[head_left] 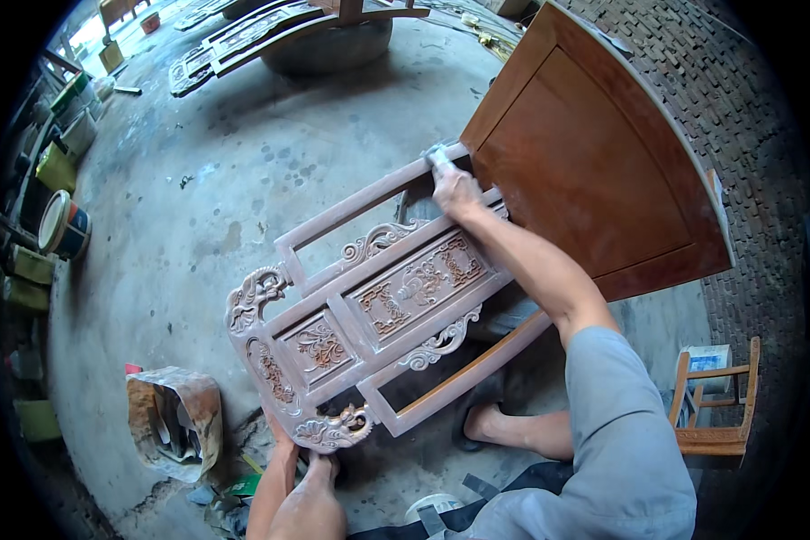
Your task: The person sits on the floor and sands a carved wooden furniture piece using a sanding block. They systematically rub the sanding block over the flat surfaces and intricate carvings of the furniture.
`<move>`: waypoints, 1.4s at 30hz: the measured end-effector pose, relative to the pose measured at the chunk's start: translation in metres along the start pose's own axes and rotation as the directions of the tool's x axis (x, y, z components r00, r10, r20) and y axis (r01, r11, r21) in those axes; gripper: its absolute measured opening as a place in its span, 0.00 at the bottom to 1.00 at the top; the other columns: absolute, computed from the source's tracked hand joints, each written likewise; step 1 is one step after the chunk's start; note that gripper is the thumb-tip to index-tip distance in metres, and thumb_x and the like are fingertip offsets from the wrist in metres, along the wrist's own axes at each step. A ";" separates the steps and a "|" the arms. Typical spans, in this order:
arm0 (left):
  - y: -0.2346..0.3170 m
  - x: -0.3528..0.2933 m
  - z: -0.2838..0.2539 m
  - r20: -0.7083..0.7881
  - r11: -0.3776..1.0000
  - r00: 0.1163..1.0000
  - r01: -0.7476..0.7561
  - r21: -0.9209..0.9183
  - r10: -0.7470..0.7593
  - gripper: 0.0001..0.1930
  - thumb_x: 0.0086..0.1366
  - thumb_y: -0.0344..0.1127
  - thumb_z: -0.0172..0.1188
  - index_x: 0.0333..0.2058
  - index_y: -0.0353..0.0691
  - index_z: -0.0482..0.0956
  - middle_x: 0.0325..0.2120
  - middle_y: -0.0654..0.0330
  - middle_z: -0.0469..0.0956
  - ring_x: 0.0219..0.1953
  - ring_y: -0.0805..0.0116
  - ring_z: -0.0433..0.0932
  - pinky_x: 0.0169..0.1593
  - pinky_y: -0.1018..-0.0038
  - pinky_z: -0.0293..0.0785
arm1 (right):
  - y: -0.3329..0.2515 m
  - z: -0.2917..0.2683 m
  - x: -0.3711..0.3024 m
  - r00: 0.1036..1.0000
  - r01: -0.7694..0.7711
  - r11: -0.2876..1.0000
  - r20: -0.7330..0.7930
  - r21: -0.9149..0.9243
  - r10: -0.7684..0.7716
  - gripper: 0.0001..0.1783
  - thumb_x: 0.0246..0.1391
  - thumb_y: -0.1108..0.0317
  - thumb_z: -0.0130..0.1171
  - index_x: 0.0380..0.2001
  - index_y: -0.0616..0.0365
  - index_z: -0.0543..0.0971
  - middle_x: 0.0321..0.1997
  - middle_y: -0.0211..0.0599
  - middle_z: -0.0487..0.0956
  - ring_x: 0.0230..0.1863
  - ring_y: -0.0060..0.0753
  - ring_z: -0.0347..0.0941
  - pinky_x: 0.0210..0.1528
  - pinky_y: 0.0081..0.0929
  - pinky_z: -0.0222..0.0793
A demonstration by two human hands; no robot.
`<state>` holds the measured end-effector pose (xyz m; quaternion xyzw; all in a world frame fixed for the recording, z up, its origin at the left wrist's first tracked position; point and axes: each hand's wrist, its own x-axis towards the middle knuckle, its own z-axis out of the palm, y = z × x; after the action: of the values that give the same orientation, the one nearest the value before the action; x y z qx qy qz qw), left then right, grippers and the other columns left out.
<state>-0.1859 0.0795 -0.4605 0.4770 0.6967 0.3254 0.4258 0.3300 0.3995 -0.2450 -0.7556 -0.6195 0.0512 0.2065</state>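
Note:
A carved wooden chair, coated in pale dust, lies tipped back across the middle. Its carved crest points to the lower left, and its broad reddish-brown seat stands up at the upper right. My right hand is closed around a small pale piece of sandpaper, pressed on the far arm rail near the seat. At the crest's lower corner, my left hand grips the chair's edge, its fingers mostly hidden behind the wood. Both my legs are beside the chair's near side.
A crumpled, cut-open container stands at the lower left. Buckets and cans line the left wall. Another carved chair rests at the back. A small wooden stool and a white bucket are at right, by brick paving.

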 end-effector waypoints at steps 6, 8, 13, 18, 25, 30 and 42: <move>0.006 -0.004 0.006 0.005 0.999 1.000 0.002 0.035 -0.002 0.31 0.57 0.34 0.75 0.59 0.34 0.76 0.52 0.52 0.76 0.55 0.58 0.76 0.61 0.62 0.71 | 0.023 -0.007 0.026 0.986 -0.158 0.987 0.051 -0.028 0.160 0.25 0.73 0.53 0.43 0.67 0.41 0.75 0.58 0.61 0.81 0.59 0.73 0.77 0.62 0.61 0.73; -0.002 0.002 0.010 -0.041 0.997 0.997 -0.064 -0.036 0.062 0.25 0.59 0.33 0.73 0.54 0.34 0.78 0.45 0.56 0.80 0.47 0.60 0.79 0.53 0.62 0.76 | 0.029 -0.016 0.045 0.996 -0.091 0.996 -0.006 -0.012 0.090 0.26 0.73 0.52 0.43 0.69 0.40 0.73 0.60 0.61 0.80 0.62 0.72 0.75 0.65 0.61 0.71; -0.020 0.001 0.015 -0.003 0.962 0.987 -0.156 0.223 0.161 0.19 0.61 0.31 0.71 0.50 0.34 0.79 0.38 0.60 0.82 0.38 0.62 0.82 0.44 0.62 0.80 | 0.022 -0.032 0.018 0.978 -0.208 0.977 -0.025 0.043 0.209 0.25 0.73 0.52 0.45 0.65 0.48 0.76 0.53 0.66 0.82 0.56 0.75 0.77 0.58 0.64 0.73; -0.054 0.011 0.007 -0.051 0.997 0.998 -0.038 -0.066 0.035 0.18 0.60 0.32 0.71 0.48 0.35 0.79 0.36 0.60 0.82 0.36 0.65 0.82 0.40 0.63 0.80 | 0.013 -0.028 0.028 0.963 0.154 0.981 -0.205 -0.116 -0.176 0.21 0.69 0.60 0.48 0.57 0.56 0.81 0.50 0.58 0.83 0.55 0.62 0.78 0.59 0.59 0.72; 0.037 -0.011 0.013 0.005 0.979 0.988 -0.154 0.132 0.155 0.22 0.58 0.36 0.73 0.50 0.33 0.82 0.42 0.53 0.85 0.41 0.56 0.83 0.48 0.60 0.79 | -0.061 0.058 -0.047 0.700 0.687 0.710 -0.121 -0.152 -0.704 0.22 0.55 0.69 0.53 0.52 0.56 0.83 0.54 0.49 0.83 0.59 0.54 0.79 0.71 0.50 0.65; 0.013 -0.001 0.017 0.001 0.978 0.992 -0.126 0.165 0.128 0.24 0.58 0.38 0.73 0.51 0.34 0.82 0.45 0.51 0.85 0.46 0.54 0.83 0.52 0.59 0.78 | 0.015 -0.014 0.036 0.982 0.158 0.956 -0.065 -0.246 -0.179 0.14 0.61 0.68 0.48 0.42 0.59 0.82 0.47 0.52 0.83 0.52 0.57 0.79 0.55 0.45 0.76; 0.053 -0.005 -0.003 0.079 0.980 0.987 -0.147 0.132 0.137 0.35 0.54 0.41 0.76 0.61 0.36 0.77 0.56 0.46 0.79 0.60 0.46 0.75 0.64 0.55 0.71 | -0.145 0.051 -0.047 0.663 0.479 0.874 0.686 -0.080 -0.301 0.33 0.60 0.69 0.50 0.70 0.42 0.74 0.64 0.51 0.80 0.75 0.57 0.66 0.80 0.61 0.48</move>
<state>-0.1673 0.0922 -0.4124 0.5646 0.6664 0.2894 0.3916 0.1694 0.3889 -0.2455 -0.5569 -0.8011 0.1865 -0.1154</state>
